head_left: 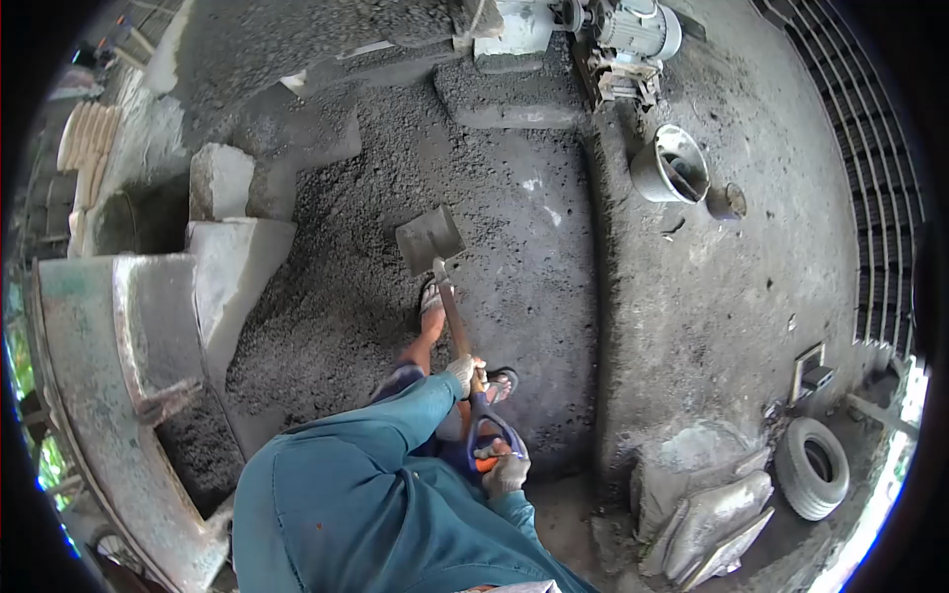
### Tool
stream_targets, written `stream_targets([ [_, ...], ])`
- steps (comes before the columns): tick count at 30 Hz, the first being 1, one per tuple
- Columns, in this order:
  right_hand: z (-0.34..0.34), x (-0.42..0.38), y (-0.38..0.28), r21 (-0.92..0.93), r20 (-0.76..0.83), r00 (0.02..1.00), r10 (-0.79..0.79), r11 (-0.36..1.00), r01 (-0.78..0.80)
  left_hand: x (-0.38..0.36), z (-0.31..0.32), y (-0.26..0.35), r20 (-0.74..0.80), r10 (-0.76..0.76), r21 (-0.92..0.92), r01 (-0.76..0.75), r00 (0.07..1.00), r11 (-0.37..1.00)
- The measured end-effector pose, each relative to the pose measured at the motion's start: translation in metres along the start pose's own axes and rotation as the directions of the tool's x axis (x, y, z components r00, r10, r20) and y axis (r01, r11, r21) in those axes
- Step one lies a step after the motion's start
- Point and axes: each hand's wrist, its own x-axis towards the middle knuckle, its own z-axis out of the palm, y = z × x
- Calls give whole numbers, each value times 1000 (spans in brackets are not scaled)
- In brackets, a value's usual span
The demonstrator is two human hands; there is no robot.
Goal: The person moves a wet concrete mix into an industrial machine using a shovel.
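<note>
Shovel (pixel 454 321) points towards twelve o'clock, blade (pixel 431 240) unloaded; our left hand (pixel 461 371) wraps the shaft, our right hand (pixel 506 475) the D-handle (pixel 474 430). Gravel (pixel 331 222) at ten looks unscooped; concrete floor (pixel 539 296) at one carries scattered grit.

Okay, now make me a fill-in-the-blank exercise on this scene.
The left hand grips the shovel nearer its blade than the ____ hand does.
Of the tire and the motor, the bucket is nearer the ____.
Of the bucket and the can, the larger is the ____.

Missing words: right; motor; bucket.
</note>
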Motion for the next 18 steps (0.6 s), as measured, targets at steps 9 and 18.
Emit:
stream_targets([
  [9,174,111,125,-140,202,940,275,958,-250,-41,-72,190,78,517,919,-263,853,295],
  [18,344,118,150,-57,364,886,286,957,-285,-53,-97,356,-88,536,992,27,840,120],
])
